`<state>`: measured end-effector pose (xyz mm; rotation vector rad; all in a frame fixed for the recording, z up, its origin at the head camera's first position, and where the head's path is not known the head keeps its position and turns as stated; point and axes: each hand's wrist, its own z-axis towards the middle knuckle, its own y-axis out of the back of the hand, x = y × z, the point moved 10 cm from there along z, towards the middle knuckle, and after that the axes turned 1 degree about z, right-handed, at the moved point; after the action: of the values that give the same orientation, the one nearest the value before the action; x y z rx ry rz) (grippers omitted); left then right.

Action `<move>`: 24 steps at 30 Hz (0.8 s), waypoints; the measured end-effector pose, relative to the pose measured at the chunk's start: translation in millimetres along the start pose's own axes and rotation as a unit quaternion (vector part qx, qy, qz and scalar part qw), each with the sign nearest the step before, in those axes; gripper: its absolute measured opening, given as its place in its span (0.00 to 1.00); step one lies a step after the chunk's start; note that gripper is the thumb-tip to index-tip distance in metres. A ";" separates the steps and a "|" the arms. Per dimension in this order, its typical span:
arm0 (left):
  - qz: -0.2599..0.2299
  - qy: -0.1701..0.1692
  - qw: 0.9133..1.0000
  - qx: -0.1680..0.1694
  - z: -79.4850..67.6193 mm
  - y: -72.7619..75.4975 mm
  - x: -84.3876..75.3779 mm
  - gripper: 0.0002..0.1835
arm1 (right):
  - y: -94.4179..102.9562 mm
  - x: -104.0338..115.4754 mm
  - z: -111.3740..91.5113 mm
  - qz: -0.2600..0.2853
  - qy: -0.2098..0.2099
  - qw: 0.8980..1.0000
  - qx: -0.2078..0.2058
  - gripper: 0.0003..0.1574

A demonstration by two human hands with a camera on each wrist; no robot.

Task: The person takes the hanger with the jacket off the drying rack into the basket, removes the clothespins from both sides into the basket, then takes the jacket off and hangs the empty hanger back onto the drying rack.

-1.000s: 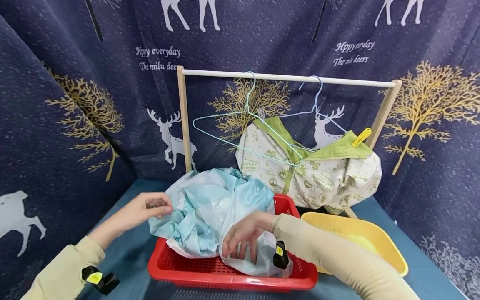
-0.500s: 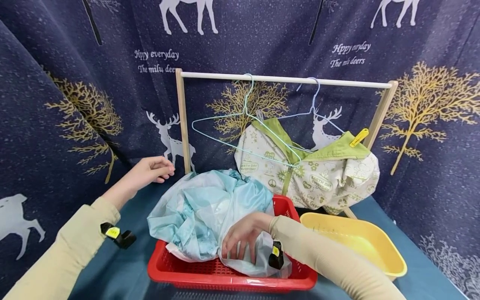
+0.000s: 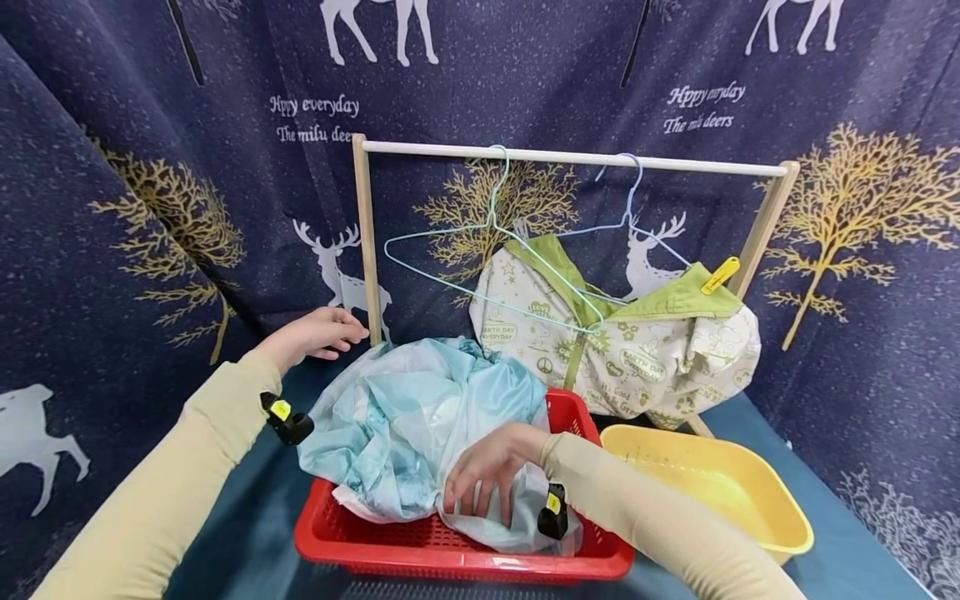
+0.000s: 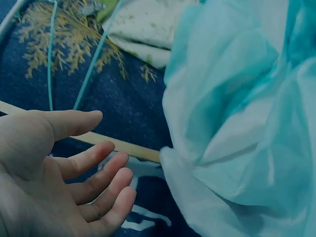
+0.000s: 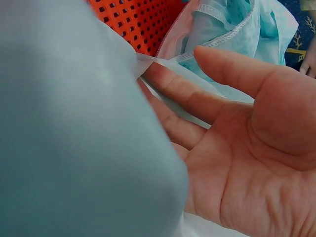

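Note:
A crumpled garment (image 3: 420, 400) of sheer white and light blue cloth is heaped in the red basket (image 3: 465, 567), spilling over its back left side. My right hand (image 3: 491, 471) reaches down into the garment's front right part. In the right wrist view its fingers (image 5: 180, 96) lie nearly straight among the thin folds, tips covered by cloth, thumb apart. My left hand (image 3: 318, 335) is raised beside the rack's left post (image 3: 367, 242), up and left of the garment. Its fingers (image 4: 101, 182) are loosely bent with nothing between them.
A pale blue hanger (image 3: 491, 225) hangs bare on the rack's white rod (image 3: 570, 155). Behind it, a white and green printed jacket (image 3: 615, 358) hangs on another hanger with a yellow clothespin (image 3: 722, 275). A yellow tub (image 3: 712, 483) stands right of the basket.
My left hand has left the garment's left edge, rising and then shifting right toward the rack's left post. My right hand stays in the cloth.

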<state>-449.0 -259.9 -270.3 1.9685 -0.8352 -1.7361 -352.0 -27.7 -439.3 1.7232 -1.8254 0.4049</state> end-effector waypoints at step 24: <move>0.102 -0.015 0.995 0.017 23.3 -46.9 16.2 0.19 | 2.4 -1.5 -0.2 -0.002 -0.022 0.999 -0.040 0.20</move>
<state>-462.5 -233.1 -316.2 1.8112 -1.0442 -1.6471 -354.4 -26.1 -439.7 1.6931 -1.8423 0.2905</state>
